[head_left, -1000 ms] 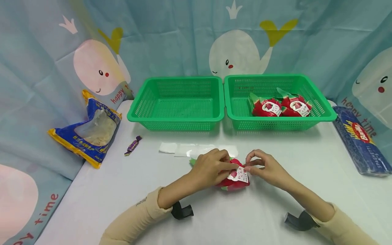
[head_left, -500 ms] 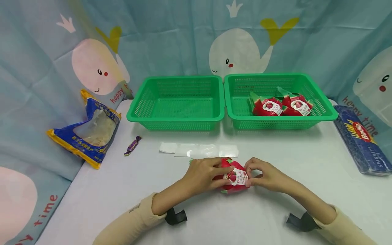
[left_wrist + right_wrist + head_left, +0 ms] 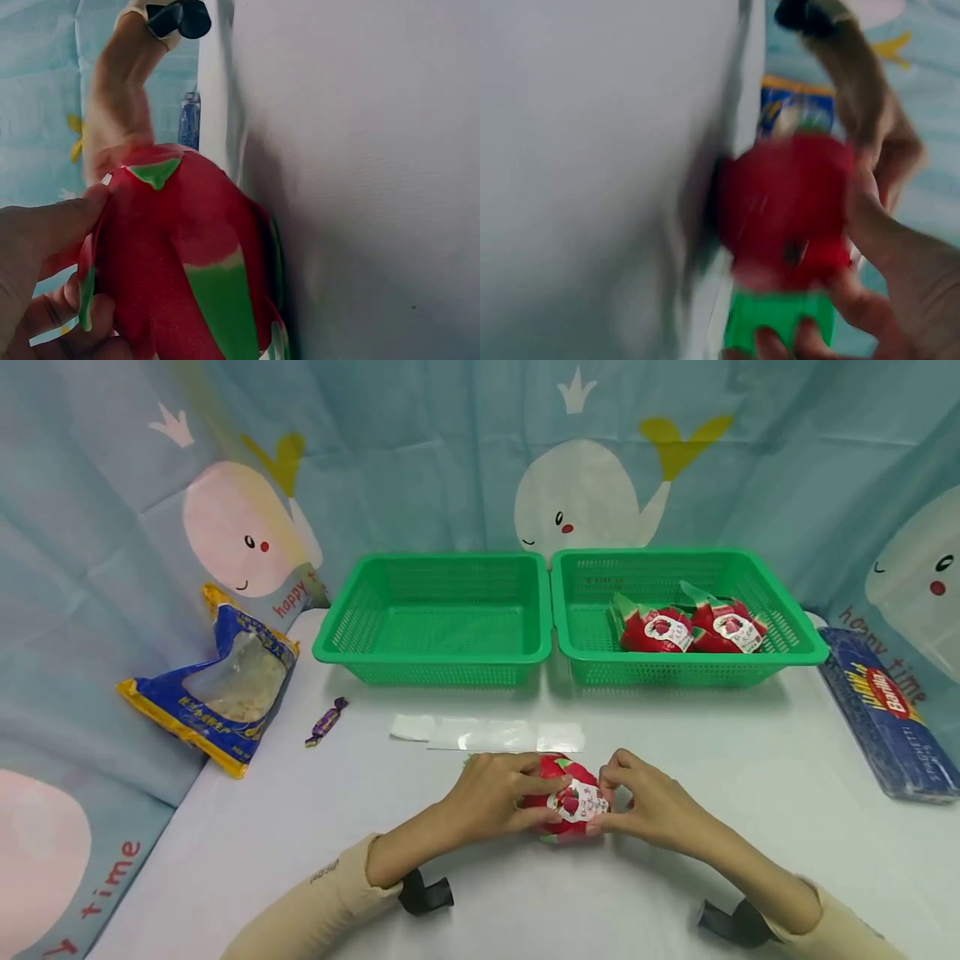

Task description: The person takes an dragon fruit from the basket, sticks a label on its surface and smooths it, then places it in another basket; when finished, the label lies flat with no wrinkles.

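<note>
A red dragon fruit (image 3: 557,768) with green scale tips lies on the table in front of the person. A white label (image 3: 581,802) with a picture and red writing sits on its top. The left hand (image 3: 491,793) grips the fruit's left side, fingers spread over it, with fingertips at the label's left end. At the label's right end, the right hand (image 3: 651,802) holds the fruit with curled fingers, thumb on the lower corner. In the left wrist view, the fruit (image 3: 180,225) shows its red and green underside. Motion blurs the fruit (image 3: 787,210) in the right wrist view.
Behind the hands lies a glossy label backing strip (image 3: 487,734). An empty green basket (image 3: 435,658) stands beside another green basket (image 3: 690,657) with two labelled dragon fruits (image 3: 658,628). A wrapped candy (image 3: 327,722) and blue-yellow bag (image 3: 225,685) lie left, a spaghetti pack (image 3: 892,718) right.
The left hand has shifted left and lower, uncovering more of the fruit and label. The right hand has moved down along the label's right end, its thumb now at the lower corner.
</note>
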A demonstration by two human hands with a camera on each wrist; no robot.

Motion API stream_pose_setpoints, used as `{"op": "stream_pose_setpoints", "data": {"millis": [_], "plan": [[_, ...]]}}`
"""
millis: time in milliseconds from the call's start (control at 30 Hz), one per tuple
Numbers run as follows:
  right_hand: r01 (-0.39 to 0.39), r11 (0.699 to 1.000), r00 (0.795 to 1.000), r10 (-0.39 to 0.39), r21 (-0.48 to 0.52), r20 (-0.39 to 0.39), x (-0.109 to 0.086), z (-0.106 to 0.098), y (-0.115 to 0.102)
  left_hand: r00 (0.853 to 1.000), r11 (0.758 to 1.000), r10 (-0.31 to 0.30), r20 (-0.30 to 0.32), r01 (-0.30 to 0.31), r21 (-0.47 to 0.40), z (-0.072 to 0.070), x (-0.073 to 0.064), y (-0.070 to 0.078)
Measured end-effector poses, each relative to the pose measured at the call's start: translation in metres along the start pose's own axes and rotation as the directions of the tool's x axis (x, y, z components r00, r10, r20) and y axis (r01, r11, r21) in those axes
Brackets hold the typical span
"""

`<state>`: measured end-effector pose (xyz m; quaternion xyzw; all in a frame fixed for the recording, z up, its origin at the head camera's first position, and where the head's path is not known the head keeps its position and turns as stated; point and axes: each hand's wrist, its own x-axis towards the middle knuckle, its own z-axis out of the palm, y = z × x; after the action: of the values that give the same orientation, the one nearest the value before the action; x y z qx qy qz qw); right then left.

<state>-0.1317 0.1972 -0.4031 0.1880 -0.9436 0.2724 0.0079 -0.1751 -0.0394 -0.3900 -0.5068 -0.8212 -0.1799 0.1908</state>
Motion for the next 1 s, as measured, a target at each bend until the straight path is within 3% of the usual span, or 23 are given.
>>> {"op": "stream_pose_setpoints", "data": {"millis": [67,133,233,300,400,533,633,733,867,1000], "plan": [[0.003,0.998,0.998,0.001,-0.055,0.064,-0.005,-0.004,0.008,1.000,1.000,-0.006,0.019,0.006,-0.015,-0.001,0.000,-0.001],[0.036,0.996,0.997,-0.030,-0.078,0.078,-0.007,-0.009,0.012,1.000,0.999,-0.014,0.027,0.015,-0.047,-0.003,-0.001,-0.003],[0.121,0.992,0.993,-0.121,-0.028,-0.011,-0.004,-0.013,0.010,1.000,0.996,-0.012,0.026,0.014,-0.087,-0.003,-0.003,-0.007],[0.196,0.981,0.979,-0.196,0.006,-0.051,0.002,-0.012,0.005,1.000,0.994,-0.007,0.020,0.009,-0.105,-0.003,-0.003,-0.008],[0.275,0.960,0.961,-0.274,0.057,-0.034,0.007,-0.008,0.003,1.000,0.994,0.003,0.022,-0.001,-0.111,-0.003,-0.001,-0.008],[0.287,0.955,0.955,-0.291,0.069,0.064,0.006,-0.007,0.016,0.999,0.994,-0.003,0.037,0.007,-0.109,-0.004,0.001,-0.008],[0.308,0.950,0.937,-0.312,0.050,0.159,0.003,-0.009,0.023,0.999,0.995,-0.007,0.045,0.011,-0.098,-0.006,0.000,-0.010],[0.330,0.943,0.928,-0.332,0.042,0.170,0.005,-0.012,0.018,0.999,0.995,-0.004,0.039,0.008,-0.104,-0.007,-0.002,-0.011],[0.311,0.951,0.943,-0.307,-0.011,0.125,0.010,-0.012,0.006,0.999,0.993,0.014,0.036,-0.009,-0.121,-0.007,-0.001,-0.012],[0.253,0.964,0.952,-0.232,-0.085,0.201,0.008,-0.015,0.008,0.997,0.992,0.031,0.070,-0.022,-0.121,-0.007,0.002,-0.012]]}}
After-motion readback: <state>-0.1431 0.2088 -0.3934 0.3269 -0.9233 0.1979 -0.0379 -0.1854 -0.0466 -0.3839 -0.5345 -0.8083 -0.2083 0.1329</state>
